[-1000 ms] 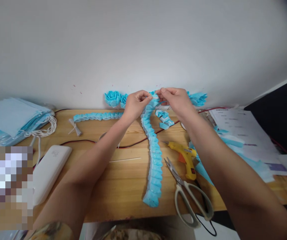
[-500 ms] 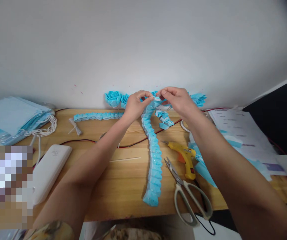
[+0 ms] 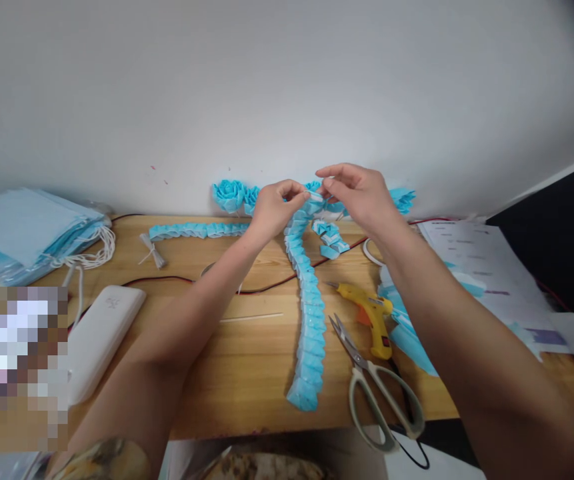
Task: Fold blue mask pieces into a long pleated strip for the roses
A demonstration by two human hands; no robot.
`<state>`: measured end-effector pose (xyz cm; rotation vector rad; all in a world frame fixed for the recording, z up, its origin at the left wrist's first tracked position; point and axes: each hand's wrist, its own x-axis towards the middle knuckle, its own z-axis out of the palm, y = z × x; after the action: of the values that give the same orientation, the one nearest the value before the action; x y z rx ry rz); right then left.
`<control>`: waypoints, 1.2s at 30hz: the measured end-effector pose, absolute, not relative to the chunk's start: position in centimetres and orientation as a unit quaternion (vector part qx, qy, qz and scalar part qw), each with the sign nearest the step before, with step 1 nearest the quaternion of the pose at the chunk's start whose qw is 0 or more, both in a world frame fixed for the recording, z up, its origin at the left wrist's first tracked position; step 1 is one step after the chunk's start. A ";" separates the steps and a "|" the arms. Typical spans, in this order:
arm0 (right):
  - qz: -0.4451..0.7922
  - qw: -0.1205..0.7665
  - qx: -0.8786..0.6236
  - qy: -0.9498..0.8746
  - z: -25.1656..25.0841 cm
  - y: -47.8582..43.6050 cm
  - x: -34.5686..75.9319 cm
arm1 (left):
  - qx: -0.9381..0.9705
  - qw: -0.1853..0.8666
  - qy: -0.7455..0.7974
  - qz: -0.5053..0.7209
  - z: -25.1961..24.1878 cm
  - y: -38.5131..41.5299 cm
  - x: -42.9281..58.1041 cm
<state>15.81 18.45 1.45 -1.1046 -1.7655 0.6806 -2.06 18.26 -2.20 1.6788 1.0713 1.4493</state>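
Note:
A long pleated light-blue paper strip (image 3: 311,320) runs down the middle of the table, its far end raised. My left hand (image 3: 279,205) pinches that far end between thumb and forefinger, a folded white-edged tip showing beyond them. Close by on the right is my right hand (image 3: 357,193), its upper fingers stretched out and apart; I make out nothing held in it, though its lower fingers are partly hidden. Behind both hands, blue paper roses (image 3: 229,195) lie along the wall. A small folded blue piece (image 3: 331,239) rests below the right hand.
Scissors (image 3: 361,363) and a yellow glue gun (image 3: 371,313) lie right of the strip. Another pleated strip (image 3: 199,231) is at back left, near a stack of blue sheets (image 3: 31,223). A white power bank (image 3: 109,340) stands left; printed papers (image 3: 471,247) lie right.
My right hand has risen slightly and its fingers have spread away from the strip's end. My left hand keeps its pinch. The view has shifted a little.

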 end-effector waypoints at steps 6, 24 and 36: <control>0.260 0.443 -0.444 -0.735 1.2 19.0 15.8 | 0.644 0.326 0.411 0.557 -2.3 18.4 -2.1; 0.163 0.442 -0.418 -0.777 0.9 18.1 15.5 | 0.604 0.412 0.398 0.554 -1.8 18.0 -2.5; 0.117 0.433 -0.478 -0.755 0.1 15.2 14.5 | 0.561 0.456 0.404 0.560 -2.0 18.3 -2.5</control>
<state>14.53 15.24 0.10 -1.1905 -1.8824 0.2918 -2.51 18.29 -1.95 1.3832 0.9959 1.3811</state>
